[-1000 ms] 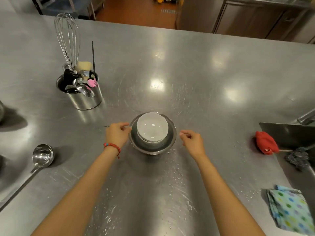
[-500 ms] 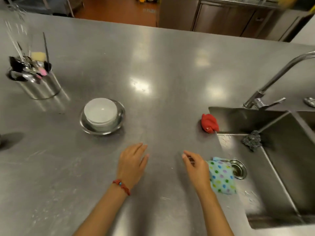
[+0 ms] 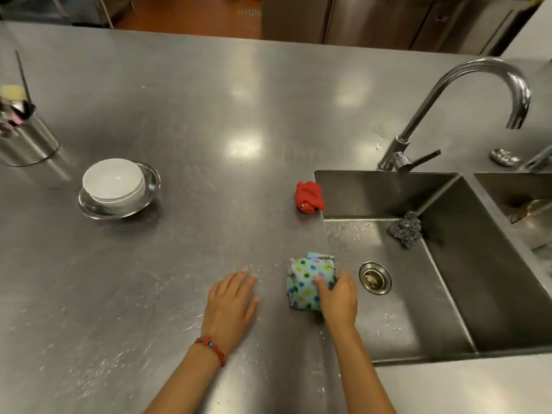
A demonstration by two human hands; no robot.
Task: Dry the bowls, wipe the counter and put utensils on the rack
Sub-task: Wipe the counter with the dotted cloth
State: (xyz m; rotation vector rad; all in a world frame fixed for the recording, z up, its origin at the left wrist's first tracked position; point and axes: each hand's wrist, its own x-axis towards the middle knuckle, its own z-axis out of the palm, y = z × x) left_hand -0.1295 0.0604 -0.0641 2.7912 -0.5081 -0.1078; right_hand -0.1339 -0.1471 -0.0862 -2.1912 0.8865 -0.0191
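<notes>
A white bowl (image 3: pixel 113 182) sits inside a shallow steel bowl (image 3: pixel 149 189) on the steel counter (image 3: pixel 209 115), left of centre. A folded dotted cloth (image 3: pixel 304 279) lies at the sink's near-left edge, and my right hand (image 3: pixel 339 297) grips its right side. My left hand (image 3: pixel 231 306) rests flat on the counter, fingers spread, just left of the cloth. At the far left edge stands a steel utensil holder (image 3: pixel 24 138) with several utensils.
A crumpled red cloth (image 3: pixel 309 196) lies by the sink's far-left corner. The sink (image 3: pixel 433 279) holds a steel scourer (image 3: pixel 406 228) and a drain (image 3: pixel 375 277). A curved tap (image 3: pixel 466 94) rises behind it. Water droplets speckle the counter near me.
Both hands left the stacked bowls and moved right toward the sink. My right hand has closed on the dotted cloth. The view has swung right.
</notes>
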